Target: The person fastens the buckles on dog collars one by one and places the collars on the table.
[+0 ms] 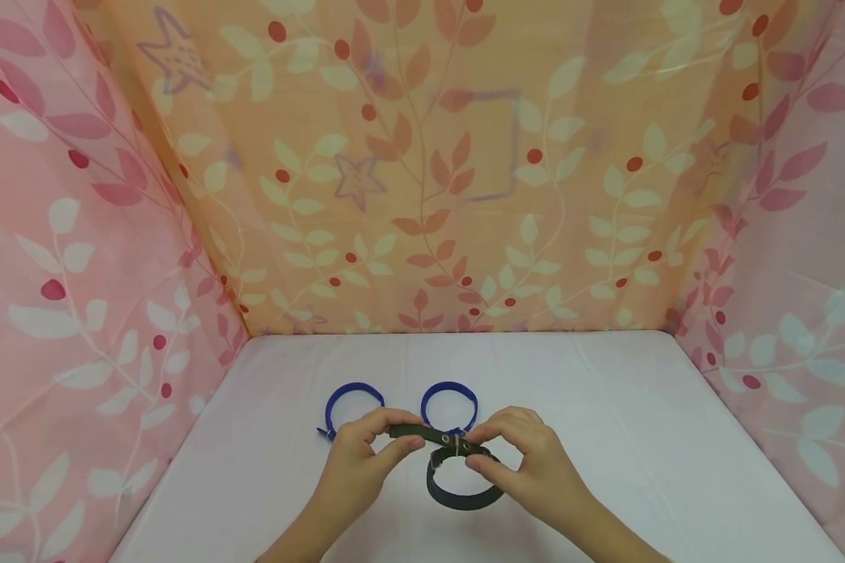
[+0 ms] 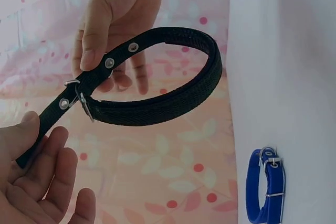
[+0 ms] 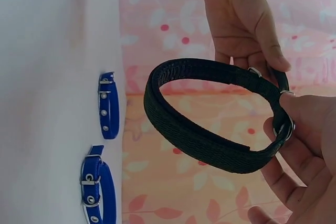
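A dark green-black buckle collar [image 1: 458, 500] is held up over the table, its loop hanging below the hands. Metal eyelets dot its strap, and the buckle [image 2: 85, 107] shows in the left wrist view. My left hand [image 1: 362, 457] pinches the free strap end [image 2: 50, 116] between thumb and fingers. Close to the buckle, my right hand [image 1: 528, 453] grips the collar where the strap passes through. One blue collar [image 1: 355, 386] lies behind my left hand, partly hidden by it. Another blue collar [image 1: 448, 385] lies behind the dark one.
The white-covered table [image 1: 605, 391] reaches back to an orange leaf-patterned curtain [image 1: 422, 156]. Pink leaf-patterned curtains stand along the left side [image 1: 77, 234] and the right side [image 1: 803, 258].
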